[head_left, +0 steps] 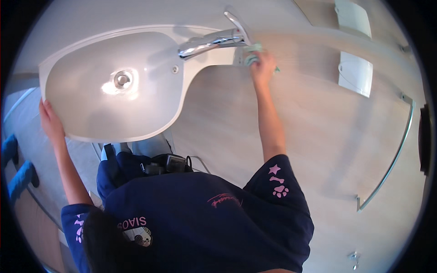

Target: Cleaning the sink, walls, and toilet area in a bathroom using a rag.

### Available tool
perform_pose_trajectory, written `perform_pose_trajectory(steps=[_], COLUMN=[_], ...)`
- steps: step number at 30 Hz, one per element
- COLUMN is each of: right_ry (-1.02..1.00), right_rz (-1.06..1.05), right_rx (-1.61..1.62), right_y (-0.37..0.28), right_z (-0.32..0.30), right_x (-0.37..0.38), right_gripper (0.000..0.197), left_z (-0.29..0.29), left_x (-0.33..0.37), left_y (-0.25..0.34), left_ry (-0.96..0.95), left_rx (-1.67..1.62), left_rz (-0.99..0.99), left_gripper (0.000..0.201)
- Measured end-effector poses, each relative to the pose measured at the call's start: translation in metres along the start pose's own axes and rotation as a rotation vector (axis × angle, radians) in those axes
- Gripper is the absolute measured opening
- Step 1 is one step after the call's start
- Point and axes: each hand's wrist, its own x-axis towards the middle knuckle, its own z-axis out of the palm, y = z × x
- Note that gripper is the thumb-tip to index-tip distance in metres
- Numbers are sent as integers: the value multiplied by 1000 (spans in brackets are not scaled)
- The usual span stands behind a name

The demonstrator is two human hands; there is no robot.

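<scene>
A white washbasin (152,129) with a round metal drain (122,80) fills the upper left. My left hand (51,120) rests on its left rim, the fingers partly hidden at the edge. On the narrow ledge at the basin's right end, my right hand (262,68) is closed on a pale green cloth (253,58), pressed down near the base of the chrome faucet (209,43). The faucet's lever (236,23) points up and away, and its spout reaches left over the basin. No water shows from the spout.
On the wall at the right are a white dispenser (356,74) and a curved metal grab bar (395,164). A mirror edge with a reflection lies at the top right. A small metal hook (353,259) sits at the lower right. Blue-covered feet (20,179) of another person show at the far left.
</scene>
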Motion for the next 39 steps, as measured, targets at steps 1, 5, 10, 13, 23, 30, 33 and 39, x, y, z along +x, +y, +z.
perform_pose_trajectory(steps=[1, 5, 10, 13, 23, 30, 33, 39], right_ry=[195, 1117, 1133, 954, 644, 551, 682, 768], right_rz=[255, 463, 268, 126, 310, 184, 815, 540], right_rx=[339, 1345, 335, 590, 1686, 1155, 1731, 1246], right_y=[3, -71, -127, -90, -221, -310, -236, -376], right_z=[6, -76, -80, -55, -123, -87, -109, -56], right_x=[2, 100, 173, 157, 159, 127, 153, 150], right_gripper=[36, 32, 58, 67, 37, 49, 31, 50], left_z=[1, -12, -3, -7, -5, -4, 2, 15], left_x=[-1, -2, 4, 0, 4, 3, 0, -8], left_y=[5, 8, -7, 1, 10, -6, 1, 10], left_ry=[-14, -8, 4, 26, -10, 13, 29, 39], left_rx=[-26, 23, -4, 14, 25, -60, -49, -65], left_rz=[38, -34, -34, -55, -2, -27, -36, -30], left_gripper=[39, 39, 39, 40, 40, 40, 40, 40])
